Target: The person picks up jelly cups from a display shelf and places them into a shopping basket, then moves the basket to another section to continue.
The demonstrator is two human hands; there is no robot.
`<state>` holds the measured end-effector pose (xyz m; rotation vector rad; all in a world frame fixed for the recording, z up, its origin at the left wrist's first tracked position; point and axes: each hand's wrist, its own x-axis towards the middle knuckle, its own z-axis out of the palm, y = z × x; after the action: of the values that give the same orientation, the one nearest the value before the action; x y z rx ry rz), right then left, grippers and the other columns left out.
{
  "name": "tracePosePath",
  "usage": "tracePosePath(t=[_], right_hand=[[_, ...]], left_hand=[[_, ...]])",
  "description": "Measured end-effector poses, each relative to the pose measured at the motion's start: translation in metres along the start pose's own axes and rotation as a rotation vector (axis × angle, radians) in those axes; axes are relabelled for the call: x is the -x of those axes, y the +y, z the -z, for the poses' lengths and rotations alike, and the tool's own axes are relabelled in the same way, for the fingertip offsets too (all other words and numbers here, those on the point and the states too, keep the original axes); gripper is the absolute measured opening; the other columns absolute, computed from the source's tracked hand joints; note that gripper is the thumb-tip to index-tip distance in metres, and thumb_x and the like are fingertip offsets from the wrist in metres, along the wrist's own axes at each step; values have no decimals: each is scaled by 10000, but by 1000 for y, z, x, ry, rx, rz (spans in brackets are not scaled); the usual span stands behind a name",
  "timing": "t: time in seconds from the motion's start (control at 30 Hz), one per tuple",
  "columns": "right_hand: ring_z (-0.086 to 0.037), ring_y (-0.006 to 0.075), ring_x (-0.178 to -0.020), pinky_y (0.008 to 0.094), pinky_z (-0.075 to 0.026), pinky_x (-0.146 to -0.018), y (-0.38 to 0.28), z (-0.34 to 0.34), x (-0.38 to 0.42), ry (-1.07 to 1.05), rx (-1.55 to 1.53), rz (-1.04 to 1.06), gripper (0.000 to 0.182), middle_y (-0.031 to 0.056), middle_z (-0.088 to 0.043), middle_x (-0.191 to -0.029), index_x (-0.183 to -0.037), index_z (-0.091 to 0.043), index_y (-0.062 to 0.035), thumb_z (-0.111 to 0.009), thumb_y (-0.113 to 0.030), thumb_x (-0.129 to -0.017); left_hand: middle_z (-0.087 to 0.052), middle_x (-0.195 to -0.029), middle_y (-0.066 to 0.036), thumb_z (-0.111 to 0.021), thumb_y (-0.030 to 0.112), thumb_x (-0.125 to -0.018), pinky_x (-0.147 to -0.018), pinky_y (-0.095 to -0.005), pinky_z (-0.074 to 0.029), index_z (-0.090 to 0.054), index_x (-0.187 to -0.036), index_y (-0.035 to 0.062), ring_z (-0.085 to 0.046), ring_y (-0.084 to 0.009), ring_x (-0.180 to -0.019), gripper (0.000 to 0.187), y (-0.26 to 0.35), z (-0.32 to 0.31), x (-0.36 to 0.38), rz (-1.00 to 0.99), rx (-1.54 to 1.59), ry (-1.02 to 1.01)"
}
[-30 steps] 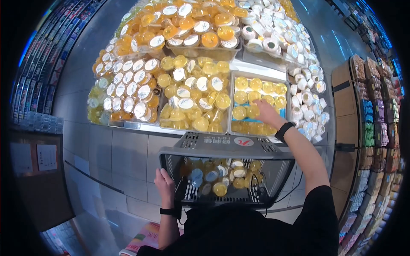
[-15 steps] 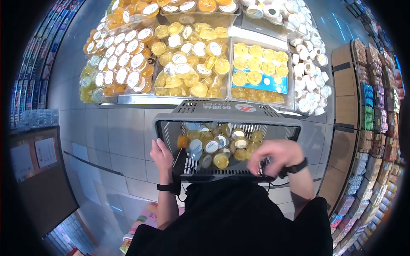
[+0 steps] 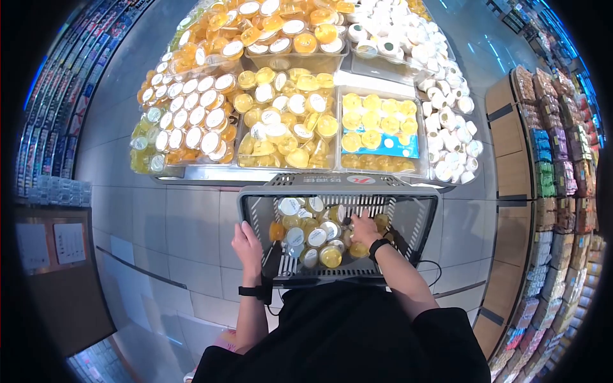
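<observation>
A grey shopping basket [image 3: 241,207] stands before me with several jelly cups [image 3: 317,237] in it, mostly yellow with white lids, one of them orange. My left hand [image 3: 248,249] is closed on the basket's left rim; part of its fingers is hidden. Inside the basket, my right hand [image 3: 365,230] reaches down over the right part of the pile, its fingers apart and touching the cups. Some cups under that hand are covered from view. Both wrists wear dark bands.
Beyond the basket is a display with a bin of yellow cups [image 3: 287,143], orange cups [image 3: 195,118], a tray of yellow cups [image 3: 378,121] and white-lidded cups [image 3: 450,131]. Shelves of packaged goods [image 3: 546,185] line the right. A brown stand [image 3: 64,293] is at the left.
My right hand has moved from the basket's near right edge inward and left, down onto the cups. The left hand stays at the left rim. The view has shifted slightly.
</observation>
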<state>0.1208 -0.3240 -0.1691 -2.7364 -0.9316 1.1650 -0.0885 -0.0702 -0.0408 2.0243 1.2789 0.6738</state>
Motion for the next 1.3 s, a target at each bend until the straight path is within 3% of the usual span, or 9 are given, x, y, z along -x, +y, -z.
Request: tracePosePath(t=[0.27,0.33,0.47,0.6,0.87,0.9,1.0,1.1,1.3], right_hand=[[-594,395,-1021,438,-483,-876,3,33,11,-9,-279,69,681,219,-604,-1106,-1157,-491,-49,-808,-236,-584],[-626,313,-1000,384,-498,-841,-13,78,38,-51,-282,69,654,179,-629,-1098,-1193,-501,-48,-796,-246,-645],[-584,146,-1019,294,-506,-839,-33,148,99,-363,-1053,239,519,84,-606,-1121,-1260,-526,-87,-725,-215,-798],[-567,134,-1033,291,-469,-903,-30,188,127,-253,-1357,430,538,58,-596,-1121,-1294,-468,-35,-688,-98,-807],[-558,134,-1031,298,-473,-867,13,308,138,331,-1041,317,532,55,-597,-1052,-1134,-474,-100,-787,-69,-704],[-581,156,-999,302,-475,-851,16,319,131,529,-641,267,546,78,-610,-999,-1138,-472,-98,-786,-95,-692],[-626,239,-948,331,-491,-837,46,327,77,666,-308,376,547,110,-586,-1059,-1141,-477,-98,-784,-139,-690],[-631,318,-911,391,-515,-803,66,318,23,743,-43,450,515,123,-531,-1137,-1151,-497,-122,-758,-164,-709],[-623,306,-907,415,-544,-701,74,298,-54,711,329,508,428,114,-489,-1183,-1142,-537,-191,-654,-82,-745]], left_hand=[[-498,-632,-271,-406,256,-999,-536,-485,-360,-484,-779,-45,-469,-467,-586,381,2,2,2,2,5,6],[-502,-635,-272,-405,261,-999,-538,-487,-361,-488,-783,-46,-473,-468,-590,384,2,0,-2,-22,-6,10],[-476,-576,-247,-438,215,-986,-486,-477,-338,-466,-751,-29,-473,-450,-534,340,-1,-2,3,-58,-2,41],[-483,-593,-256,-440,222,-984,-496,-489,-337,-468,-754,-29,-479,-463,-556,341,-7,-6,0,-67,-11,68],[-471,-583,-249,-438,213,-982,-495,-486,-333,-460,-753,-29,-466,-452,-541,334,-7,-6,0,-55,12,66],[-467,-578,-246,-436,209,-982,-491,-484,-328,-458,-753,-29,-457,-445,-528,331,-3,-5,0,-66,22,83],[-460,-567,-238,-433,204,-981,-483,-471,-326,-454,-755,-31,-445,-427,-506,327,2,-3,0,-61,31,71],[-452,-557,-230,-432,202,-981,-475,-459,-324,-449,-753,-31,-430,-413,-490,326,-3,-4,-1,-73,-12,66],[-439,-538,-217,-427,202,-977,-468,-456,-309,-431,-730,-28,-430,-392,-474,337,-11,-11,-2,-57,34,108]])
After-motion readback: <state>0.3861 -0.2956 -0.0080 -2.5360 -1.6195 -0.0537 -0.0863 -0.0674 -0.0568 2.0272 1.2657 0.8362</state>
